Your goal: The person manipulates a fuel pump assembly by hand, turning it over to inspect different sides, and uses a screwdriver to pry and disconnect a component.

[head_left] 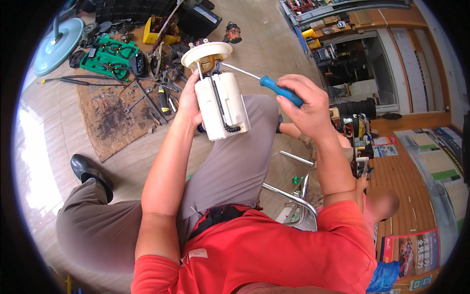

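While the left hand (187, 100) grips the white canister (208, 110) near the right knee (262, 110), the right hand (308, 104) holds a blue-handled screwdriver (279, 89), its tip by the gap under the round cap (208, 50); contact is unclear. This looks like probing; the next move would call for steadiness. Far left, an open green case (89, 62) holds pliers; the yellow container's (153, 29) contents are indistinct.
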Tool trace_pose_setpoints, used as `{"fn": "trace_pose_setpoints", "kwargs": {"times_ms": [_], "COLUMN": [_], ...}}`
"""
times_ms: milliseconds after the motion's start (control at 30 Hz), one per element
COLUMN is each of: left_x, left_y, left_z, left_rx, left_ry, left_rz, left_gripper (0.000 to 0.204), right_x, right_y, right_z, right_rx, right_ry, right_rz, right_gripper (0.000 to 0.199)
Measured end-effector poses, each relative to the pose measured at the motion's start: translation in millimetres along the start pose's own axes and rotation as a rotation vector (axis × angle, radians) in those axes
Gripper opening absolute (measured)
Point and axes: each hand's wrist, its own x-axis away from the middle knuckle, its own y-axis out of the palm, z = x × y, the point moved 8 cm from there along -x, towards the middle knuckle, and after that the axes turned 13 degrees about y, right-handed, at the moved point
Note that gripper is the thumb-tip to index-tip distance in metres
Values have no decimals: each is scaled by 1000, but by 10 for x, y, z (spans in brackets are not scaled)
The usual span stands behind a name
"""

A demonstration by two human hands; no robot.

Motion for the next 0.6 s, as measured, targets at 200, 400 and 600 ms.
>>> {"fn": "trace_pose_setpoints", "kwargs": {"times_ms": [200,400,600], "left_x": [-15,3,50], "left_y": [14,-43,-41], "left_z": [36,26,159], "left_rx": [-122,-217,-380], "left_ry": [66,80,203], "left_rz": [11,52,193], "left_gripper": [34,32,38], "right_x": [-122,-101,-17], "right_y": [22,119,206], "right_z": [-150,-353,-411], "right_rx": [46,252,353], "right_ry": [-41,-104,-81], "right_rz": [40,36,2], "right_gripper": [25,21,22]}}
